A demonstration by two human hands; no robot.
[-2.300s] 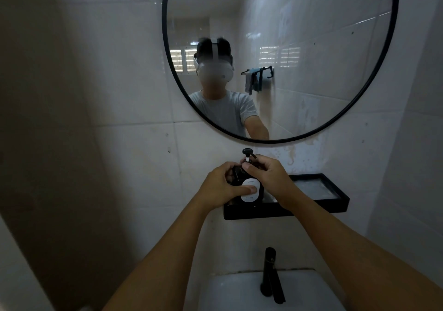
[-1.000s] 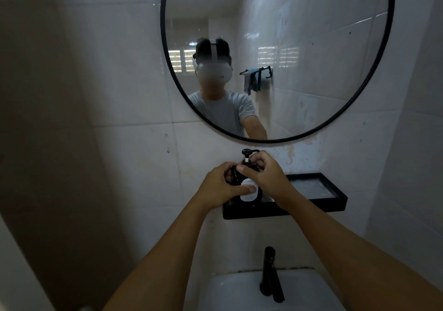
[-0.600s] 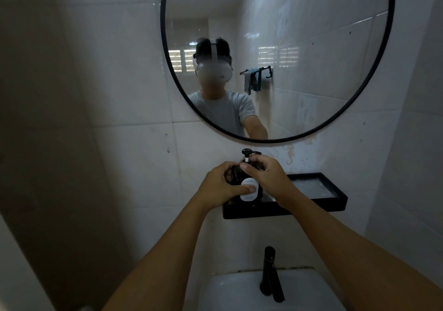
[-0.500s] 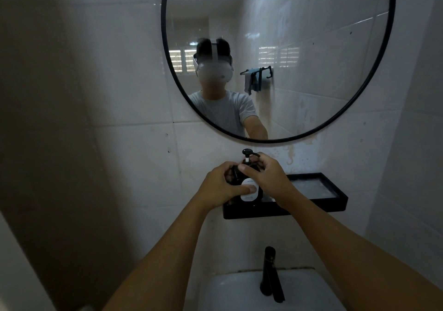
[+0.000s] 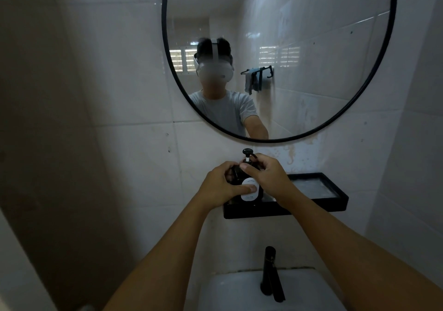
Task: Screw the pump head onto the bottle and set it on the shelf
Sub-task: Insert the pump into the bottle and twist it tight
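Observation:
A dark bottle (image 5: pixel 249 194) with a white oval label stands at the left end of the black wall shelf (image 5: pixel 311 206). My left hand (image 5: pixel 219 186) wraps round the bottle's body, thumb across the label. My right hand (image 5: pixel 266 175) grips the neck collar under the black pump head (image 5: pixel 247 153), whose top sticks up above my fingers. Both hands hide the upper part of the bottle.
A round black-framed mirror (image 5: pixel 383 54) hangs on the tiled wall above the shelf. Below are a black tap (image 5: pixel 271 274) and a white basin (image 5: pixel 239 294). The shelf's right part is bare tray with a raised rim.
My right hand's fingers have shifted round the collar and the pump head's spout has turned. The bottle and my left hand have stayed in place on the shelf.

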